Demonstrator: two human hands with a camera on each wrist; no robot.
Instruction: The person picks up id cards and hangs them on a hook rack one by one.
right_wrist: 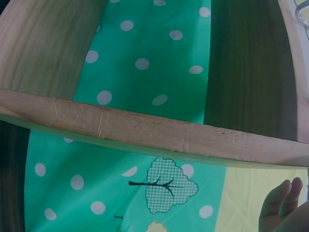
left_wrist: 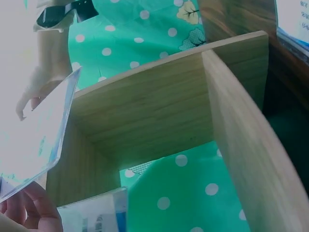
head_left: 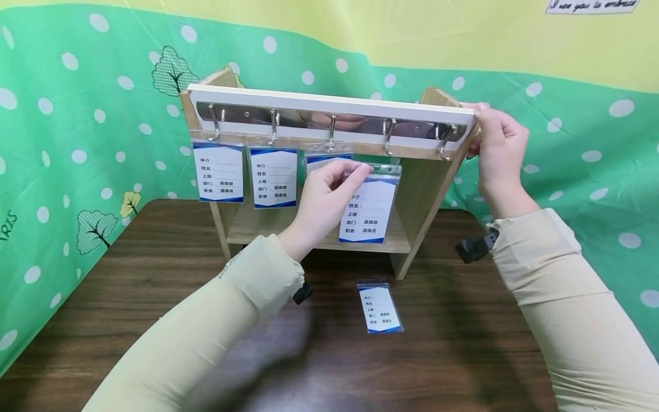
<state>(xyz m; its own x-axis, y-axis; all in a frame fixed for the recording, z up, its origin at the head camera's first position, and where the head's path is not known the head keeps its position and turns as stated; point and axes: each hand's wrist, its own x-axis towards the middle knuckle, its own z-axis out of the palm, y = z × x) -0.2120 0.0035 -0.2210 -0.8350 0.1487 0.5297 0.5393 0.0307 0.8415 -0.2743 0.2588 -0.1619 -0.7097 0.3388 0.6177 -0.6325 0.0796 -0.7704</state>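
My left hand (head_left: 324, 197) pinches the top edge of a clear-sleeved badge (head_left: 368, 212), held in front of the wooden rack (head_left: 432, 189) just below the fourth hook (head_left: 389, 137). In the left wrist view this badge (left_wrist: 36, 133) tilts above the curled fingers (left_wrist: 41, 205). My right hand (head_left: 501, 151) grips the right end of the rack's top board, thumb in front; its other fingers are partly hidden behind. Two badges, one at the far left (head_left: 218, 174) and one beside it (head_left: 274, 178), hang from hooks. A third hanging badge (head_left: 329, 158) is partly covered by my left hand.
Another badge (head_left: 380, 309) lies on the dark wood table (head_left: 334, 366) before the rack. The fifth hook (head_left: 447, 142), at the right end of the metal strip, bears nothing. A green and yellow dotted cloth (head_left: 118, 109) hangs behind.
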